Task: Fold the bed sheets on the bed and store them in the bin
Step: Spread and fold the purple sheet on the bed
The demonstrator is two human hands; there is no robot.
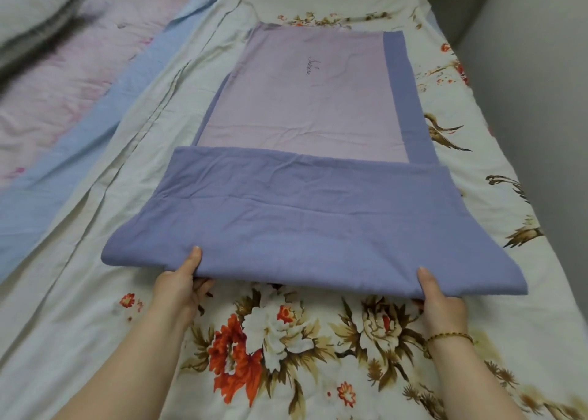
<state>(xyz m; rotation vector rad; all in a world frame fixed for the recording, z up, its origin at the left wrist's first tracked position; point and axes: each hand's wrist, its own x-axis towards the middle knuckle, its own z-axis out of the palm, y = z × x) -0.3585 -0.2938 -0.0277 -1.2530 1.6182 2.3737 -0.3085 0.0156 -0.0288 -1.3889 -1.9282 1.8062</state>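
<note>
A purple bed sheet [305,216] with a lilac inner face lies partly folded on the bed, its near part doubled over toward the far end. My left hand [181,282] grips the near folded edge at the left, thumb on top and fingers under the cloth. My right hand [440,295] grips the same edge at the right, thumb on top. The near edge is lifted slightly off the bed. No bin is in view.
A white floral sheet [318,340] covers the bed under the purple one. A light blue sheet [79,139] and a pink cover [63,69] lie to the left, with a grey pillow [35,9] at the far left corner. A wall [534,101] runs along the right.
</note>
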